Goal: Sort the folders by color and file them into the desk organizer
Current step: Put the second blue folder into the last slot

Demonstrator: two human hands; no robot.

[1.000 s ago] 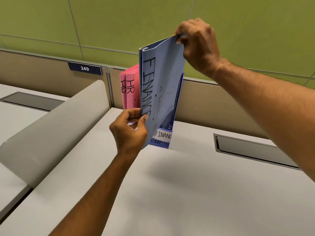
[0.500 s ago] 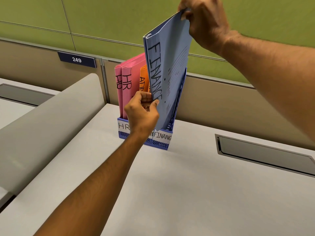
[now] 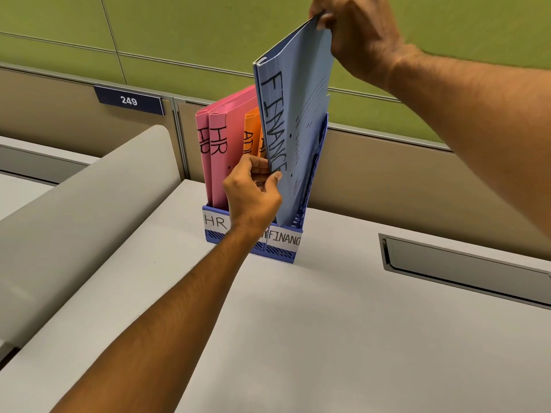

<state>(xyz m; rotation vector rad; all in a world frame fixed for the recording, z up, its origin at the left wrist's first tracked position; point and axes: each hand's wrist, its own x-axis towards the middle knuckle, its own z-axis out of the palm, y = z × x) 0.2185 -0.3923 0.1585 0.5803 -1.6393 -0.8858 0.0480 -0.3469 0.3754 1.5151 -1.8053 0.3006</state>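
A blue desk organizer point(image 3: 283, 250) stands at the back of the grey desk, with slots labelled HR and FINANCE. Two pink HR folders point(image 3: 219, 150) fill its left slot and orange folders point(image 3: 251, 131) stand in the middle one. A blue folder marked FINANCE point(image 3: 293, 120) stands upright with its lower end down in the right slot. My right hand point(image 3: 354, 37) pinches its top corner. My left hand point(image 3: 253, 195) grips its lower spine edge in front of the orange folders.
A curved grey divider panel point(image 3: 89, 210) rises at the left of the desk. A recessed cable tray point(image 3: 465, 271) lies in the desktop at the right. A partition with a sign reading 249 point(image 3: 128, 100) and a green wall stand behind the organizer.
The blue folder has gone down and back from in front of the organizer into the right slot. Both hands moved away from me with it. The orange folders and the HR label have come into sight.
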